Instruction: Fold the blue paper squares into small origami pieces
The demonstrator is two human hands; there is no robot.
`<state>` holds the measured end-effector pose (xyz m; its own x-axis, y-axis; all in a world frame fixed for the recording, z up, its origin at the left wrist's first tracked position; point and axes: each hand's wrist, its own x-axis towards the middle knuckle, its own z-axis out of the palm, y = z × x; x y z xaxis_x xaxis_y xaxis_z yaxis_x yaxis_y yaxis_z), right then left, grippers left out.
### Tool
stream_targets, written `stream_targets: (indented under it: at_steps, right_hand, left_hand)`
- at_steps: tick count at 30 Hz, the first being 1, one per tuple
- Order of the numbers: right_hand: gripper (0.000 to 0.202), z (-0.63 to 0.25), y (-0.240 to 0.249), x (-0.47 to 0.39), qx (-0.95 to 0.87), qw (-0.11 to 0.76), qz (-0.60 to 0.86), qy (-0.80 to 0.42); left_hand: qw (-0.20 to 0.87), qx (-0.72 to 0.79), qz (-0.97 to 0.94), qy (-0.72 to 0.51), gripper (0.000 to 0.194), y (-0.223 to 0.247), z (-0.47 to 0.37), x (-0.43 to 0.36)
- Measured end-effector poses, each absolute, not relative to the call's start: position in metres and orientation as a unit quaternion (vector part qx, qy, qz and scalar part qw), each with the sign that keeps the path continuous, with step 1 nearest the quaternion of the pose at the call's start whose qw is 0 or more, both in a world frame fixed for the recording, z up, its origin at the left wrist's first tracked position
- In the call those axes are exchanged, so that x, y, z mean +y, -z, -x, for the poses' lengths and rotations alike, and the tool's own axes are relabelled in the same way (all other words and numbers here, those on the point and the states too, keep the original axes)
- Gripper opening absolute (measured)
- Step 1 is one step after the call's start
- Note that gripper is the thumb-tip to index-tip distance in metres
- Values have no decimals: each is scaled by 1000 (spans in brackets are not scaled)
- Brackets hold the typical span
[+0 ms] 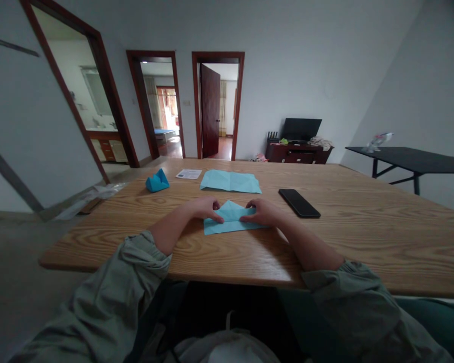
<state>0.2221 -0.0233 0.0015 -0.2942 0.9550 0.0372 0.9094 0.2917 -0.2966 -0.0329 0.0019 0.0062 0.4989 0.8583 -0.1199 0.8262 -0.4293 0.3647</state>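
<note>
A light blue sheet of paper [230, 225], partly folded with a pointed top, lies on the wooden table in front of me. My left hand [208, 208] grips its left side, thumb on top and fingers curled behind the edge. On the right side my right hand [262, 212] does the same, its thumb pressing on the paper near the middle. A horizontal crease or flap runs across the paper between the two thumbs. Just beyond it lies another light blue sheet [230, 181], unfolded with crease marks.
A darker blue folded paper shape [158, 181] stands at the left of the wooden table [363, 222]. A small white printed card [189, 174] lies beside it. To the right of my hands is a black phone [299, 203]. A black table [419, 156] stands farther right.
</note>
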Motion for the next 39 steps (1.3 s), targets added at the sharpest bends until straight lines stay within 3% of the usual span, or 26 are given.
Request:
stream_targets:
  at_steps: [8, 17, 27, 34, 39]
  right_hand:
    - [84, -222, 3, -22, -804, 132, 568, -115]
    - [81, -219, -2, -28, -797, 146, 567, -148]
    - [82, -217, 1, -27, -764, 170, 588, -202]
    - [78, -219, 4, -23, -783, 199, 561, -180]
    - [86, -220, 2, -25, -798, 237, 527, -174]
  left_hand:
    - [214, 490, -842, -69, 64, -7, 32, -2]
    - [191, 467, -859, -90, 49, -9, 29, -6]
    - [164, 487, -853, -93, 47, -3, 27, -1]
    - [202, 494, -839, -108, 60, -3, 27, -3]
    - [206, 524, -815, -138, 100, 0, 30, 2]
